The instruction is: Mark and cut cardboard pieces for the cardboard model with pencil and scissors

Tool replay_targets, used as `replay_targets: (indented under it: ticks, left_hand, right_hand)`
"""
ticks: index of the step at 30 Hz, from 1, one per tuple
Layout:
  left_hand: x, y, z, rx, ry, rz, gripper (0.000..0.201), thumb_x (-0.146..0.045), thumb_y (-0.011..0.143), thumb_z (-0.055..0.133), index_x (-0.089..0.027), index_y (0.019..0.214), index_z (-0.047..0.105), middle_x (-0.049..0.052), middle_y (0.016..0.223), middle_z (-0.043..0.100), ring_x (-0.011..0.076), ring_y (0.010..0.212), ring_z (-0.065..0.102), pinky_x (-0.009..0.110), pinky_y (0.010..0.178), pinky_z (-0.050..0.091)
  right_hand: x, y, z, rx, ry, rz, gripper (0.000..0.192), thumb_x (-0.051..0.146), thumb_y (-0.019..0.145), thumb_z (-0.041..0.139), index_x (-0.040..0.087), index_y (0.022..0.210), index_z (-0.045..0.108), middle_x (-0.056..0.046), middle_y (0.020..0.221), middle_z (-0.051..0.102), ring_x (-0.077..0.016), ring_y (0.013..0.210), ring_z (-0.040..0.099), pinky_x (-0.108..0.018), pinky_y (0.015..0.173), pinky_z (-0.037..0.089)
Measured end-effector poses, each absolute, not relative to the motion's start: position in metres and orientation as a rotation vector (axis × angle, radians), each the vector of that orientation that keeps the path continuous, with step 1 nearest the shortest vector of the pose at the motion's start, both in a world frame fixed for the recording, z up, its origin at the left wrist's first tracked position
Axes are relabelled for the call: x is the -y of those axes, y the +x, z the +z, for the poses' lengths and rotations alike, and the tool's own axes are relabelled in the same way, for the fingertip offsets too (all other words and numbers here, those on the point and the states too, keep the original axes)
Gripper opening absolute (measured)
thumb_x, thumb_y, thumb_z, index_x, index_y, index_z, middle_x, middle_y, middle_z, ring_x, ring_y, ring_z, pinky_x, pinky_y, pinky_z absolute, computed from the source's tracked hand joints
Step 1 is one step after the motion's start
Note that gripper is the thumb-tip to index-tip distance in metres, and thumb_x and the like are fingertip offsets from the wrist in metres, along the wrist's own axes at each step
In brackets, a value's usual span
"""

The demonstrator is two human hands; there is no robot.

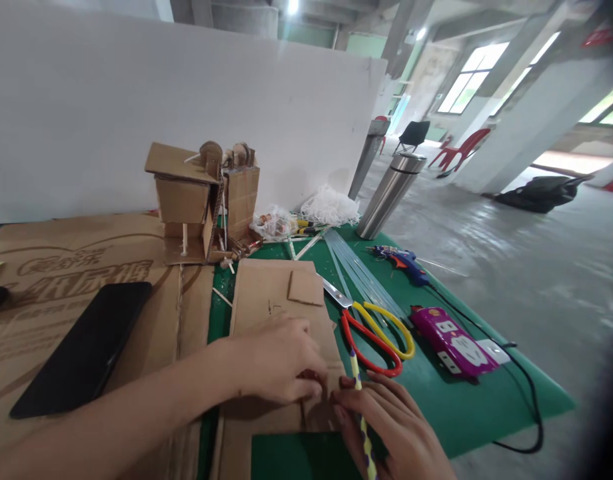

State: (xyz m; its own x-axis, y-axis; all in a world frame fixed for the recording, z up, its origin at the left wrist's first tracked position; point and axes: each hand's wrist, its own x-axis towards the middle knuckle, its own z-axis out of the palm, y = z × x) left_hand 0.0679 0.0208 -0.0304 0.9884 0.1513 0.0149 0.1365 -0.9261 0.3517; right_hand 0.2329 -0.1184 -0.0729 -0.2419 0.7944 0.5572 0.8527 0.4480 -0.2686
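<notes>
Left hand (281, 363): pressing flat on the cardboard sheet (274, 293), fingertips pinching its near edge.
Right hand (386, 420): gripping a pencil (359, 407), tip beside that pinch.
Risk: sheet is likely slipping under the pencil; scissors (376, 330) are lying just beyond the grip.

cardboard sheet (266, 293): matt brown, rough-cut edges
flask (390, 195): brushed metal
scissors (374, 327): glossy plastic handles
phone (84, 347): smooth black, glossy
mat (436, 393): matt green

Large printed characters on the flattened carton (61, 280) — too blurred to read.
</notes>
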Motion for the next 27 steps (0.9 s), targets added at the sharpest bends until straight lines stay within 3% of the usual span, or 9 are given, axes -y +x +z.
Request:
replay_targets:
  ticks: [6, 9, 12, 14, 16, 18, 20, 24, 27]
  left_hand:
    - [-0.043, 0.08, -0.04, -0.193, 2.734, 0.042, 0.006, -0.039, 0.081, 0.075, -0.037, 0.086, 0.077, -0.003, 0.08, 0.068, 0.0202, 0.086, 0.057, 0.035, 0.083, 0.04]
    - [-0.043, 0.076, -0.045, -0.235, 2.703, 0.091, 0.008, -0.04, 0.083, 0.073, -0.039, 0.089, 0.077, 0.0, 0.1, 0.065, 0.0226, 0.101, 0.056, 0.041, 0.093, 0.039]
    - [-0.043, 0.072, -0.049, -0.256, 2.674, 0.137, 0.008, -0.041, 0.083, 0.072, -0.038, 0.089, 0.078, 0.0, 0.125, 0.06, 0.0262, 0.121, 0.049, 0.048, 0.104, 0.032]
    - [-0.043, 0.071, -0.051, -0.259, 2.661, 0.145, 0.009, -0.042, 0.083, 0.073, -0.038, 0.088, 0.078, -0.001, 0.133, 0.057, 0.0279, 0.129, 0.044, 0.05, 0.107, 0.029]
    - [-0.044, 0.071, -0.052, -0.257, 2.653, 0.138, 0.009, -0.042, 0.083, 0.073, -0.038, 0.088, 0.078, -0.001, 0.135, 0.056, 0.0288, 0.131, 0.043, 0.051, 0.107, 0.03]
    - [-0.045, 0.071, -0.053, -0.256, 2.652, 0.129, 0.009, -0.041, 0.083, 0.072, -0.037, 0.089, 0.078, 0.0, 0.135, 0.057, 0.0292, 0.131, 0.043, 0.051, 0.107, 0.03]
    - [-0.046, 0.072, -0.052, -0.254, 2.658, 0.115, 0.009, -0.038, 0.083, 0.072, -0.035, 0.09, 0.078, 0.002, 0.137, 0.056, 0.0294, 0.132, 0.042, 0.051, 0.108, 0.029]
    - [-0.047, 0.071, -0.052, -0.251, 2.669, 0.079, 0.012, -0.035, 0.083, 0.072, -0.032, 0.093, 0.078, 0.002, 0.14, 0.055, 0.03, 0.133, 0.042, 0.051, 0.108, 0.029]
    - [-0.048, 0.071, -0.053, -0.243, 2.672, 0.076, 0.012, -0.034, 0.085, 0.07, -0.032, 0.093, 0.078, 0.002, 0.141, 0.055, 0.0306, 0.133, 0.041, 0.053, 0.108, 0.029]
  right_hand:
    - [0.116, 0.233, -0.071, 2.084, -1.362, -0.138, 0.014, 0.01, 0.089, 0.05, 0.022, 0.089, 0.058, -0.001, 0.074, 0.071, -0.0169, 0.069, 0.073, -0.028, 0.07, 0.057]
    - [0.119, 0.239, -0.07, 2.092, -1.356, -0.136, 0.013, 0.02, 0.097, 0.049, 0.022, 0.095, 0.062, -0.003, 0.08, 0.075, -0.0195, 0.075, 0.075, -0.03, 0.074, 0.057]
    - [0.123, 0.244, -0.064, 2.077, -1.264, -0.07, 0.034, 0.04, 0.105, 0.035, 0.023, 0.112, 0.064, -0.006, 0.094, 0.078, -0.0229, 0.086, 0.075, -0.034, 0.085, 0.055]
    - [0.122, 0.241, -0.056, 2.024, -1.21, 0.067, 0.04, 0.043, 0.106, 0.03, 0.025, 0.118, 0.064, -0.005, 0.096, 0.078, -0.0213, 0.084, 0.075, -0.031, 0.081, 0.055]
    - [0.117, 0.232, -0.048, 1.937, -1.217, 0.244, 0.034, 0.037, 0.105, 0.037, 0.025, 0.102, 0.069, -0.002, 0.081, 0.077, -0.0166, 0.068, 0.073, -0.024, 0.064, 0.054]
    - [0.107, 0.218, -0.046, 1.85, -1.263, 0.413, 0.044, 0.034, 0.104, 0.041, 0.023, 0.068, 0.064, 0.002, 0.056, 0.066, -0.0117, 0.047, 0.063, -0.02, 0.047, 0.046]
    - [0.097, 0.204, -0.05, 1.745, -1.325, 0.499, 0.056, 0.038, 0.104, 0.039, 0.022, 0.053, 0.057, 0.004, 0.042, 0.055, -0.009, 0.035, 0.052, -0.018, 0.038, 0.039]
    - [0.085, 0.187, -0.066, 1.616, -1.408, 0.494, 0.059, 0.045, 0.104, 0.032, 0.02, 0.062, 0.065, 0.003, 0.04, 0.055, -0.0101, 0.034, 0.053, -0.018, 0.037, 0.038]
    - [0.085, 0.184, -0.074, 1.6, -1.371, 0.344, 0.058, 0.041, 0.103, 0.041, 0.019, 0.052, 0.058, 0.002, 0.042, 0.056, -0.0098, 0.038, 0.055, -0.018, 0.041, 0.039]
